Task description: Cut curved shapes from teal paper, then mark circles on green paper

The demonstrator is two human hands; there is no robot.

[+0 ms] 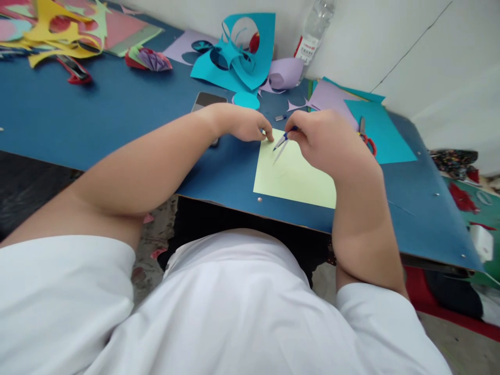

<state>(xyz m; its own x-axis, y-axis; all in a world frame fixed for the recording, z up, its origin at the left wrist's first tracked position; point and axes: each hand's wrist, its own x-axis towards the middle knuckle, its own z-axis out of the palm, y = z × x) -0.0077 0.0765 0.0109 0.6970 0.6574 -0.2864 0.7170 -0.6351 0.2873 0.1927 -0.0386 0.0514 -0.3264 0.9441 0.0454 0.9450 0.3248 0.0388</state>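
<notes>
A pale green paper sheet (294,178) lies on the blue table (117,120) near its front edge. My right hand (326,140) is closed around a small blue and silver compass (282,141), whose legs point down onto the sheet's top left part. My left hand (242,122) rests at the sheet's top left corner, fingertips curled and pressing the paper edge.
A phone (207,100) lies behind my left wrist. Cut turquoise paper (238,49), a lilac roll (287,73) and a plastic bottle (314,31) stand at the back. Red-handled scissors (367,136) lie on turquoise and lilac sheets at right. Yellow and pink scraps (58,28) fill the far left.
</notes>
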